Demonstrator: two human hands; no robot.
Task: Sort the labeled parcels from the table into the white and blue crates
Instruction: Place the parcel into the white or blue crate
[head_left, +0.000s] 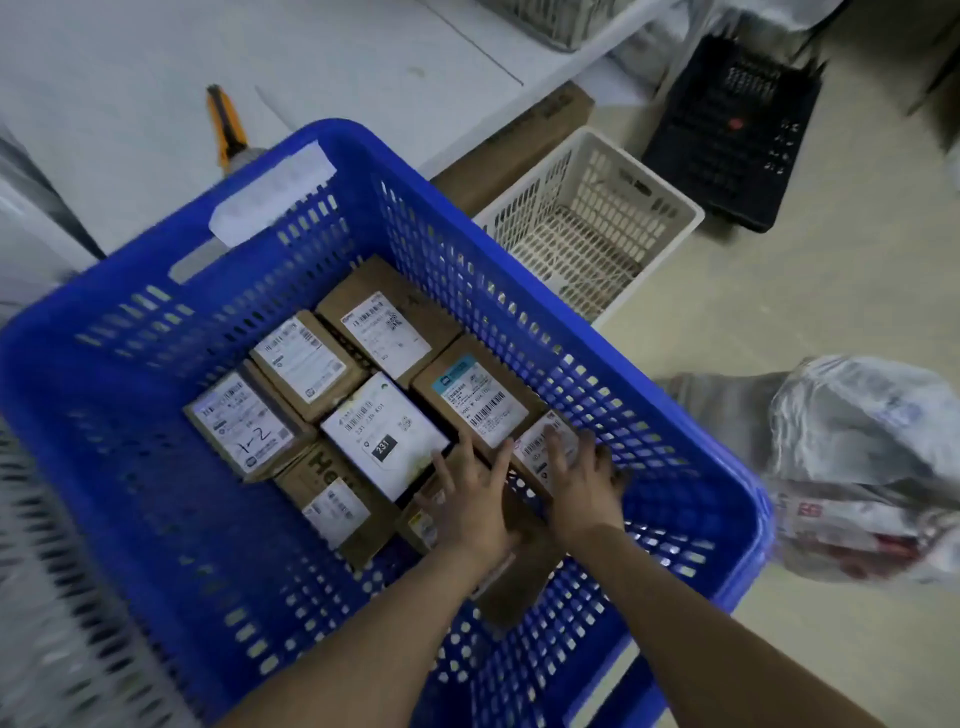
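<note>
Both hands are down in the blue crate (156, 364), among labelled parcels (301, 358) lying flat on its floor. Left hand (467, 499): fingers straight and spread, tips touching the edge of the white parcel marked 231 (382, 431), gripping nothing. Right hand (584, 486), just beside it: fingers fanned out, pressing flat on a small labelled parcel (540, 441) near the crate's right wall. Further right, the white crate (670, 208) stands on the floor.
</note>
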